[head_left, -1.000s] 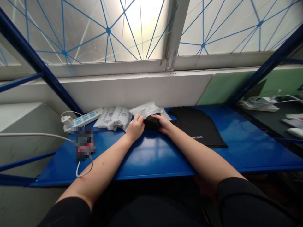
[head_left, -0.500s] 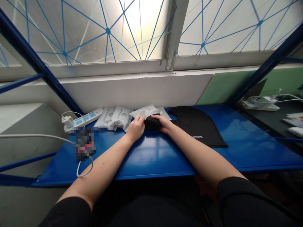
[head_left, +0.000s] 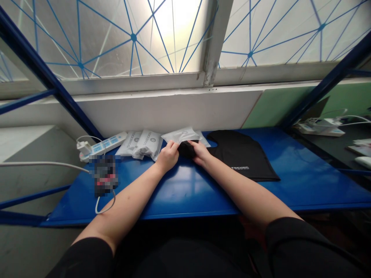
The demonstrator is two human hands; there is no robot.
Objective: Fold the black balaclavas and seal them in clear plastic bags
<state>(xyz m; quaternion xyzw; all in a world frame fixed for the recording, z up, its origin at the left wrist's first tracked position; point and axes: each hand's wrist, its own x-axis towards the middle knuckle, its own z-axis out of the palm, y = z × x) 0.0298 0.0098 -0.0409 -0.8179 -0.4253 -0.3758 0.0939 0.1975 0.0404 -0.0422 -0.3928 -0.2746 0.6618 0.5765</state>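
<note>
In the head view, a folded bundle of black cloth (head_left: 187,150) is between my two hands, partly inside the mouth of a frosted plastic bag (head_left: 183,134). My left hand (head_left: 169,155) has its fingers closed at the left side, pinching the bag's edge by the cloth. My right hand (head_left: 201,152) is closed round the right side of the bundle, thumb on top. To the right a black fabric piece (head_left: 246,154) with pale lettering and a notch in its left edge lies flat on the blue table (head_left: 185,193). Part of it is hidden by my right forearm.
Left of my hands lie filled frosted bags (head_left: 149,143) with printed logos. A white power strip (head_left: 104,146) with a plug stands behind a blurred-out device (head_left: 106,175) with a white cable. Blue frame posts (head_left: 69,106) rise at both sides, and a windowed wall is behind.
The black bundle sits slightly deeper under the plastic bag, with less of it showing. My hands stay at nearly the same place, and the view has shifted slightly.
</note>
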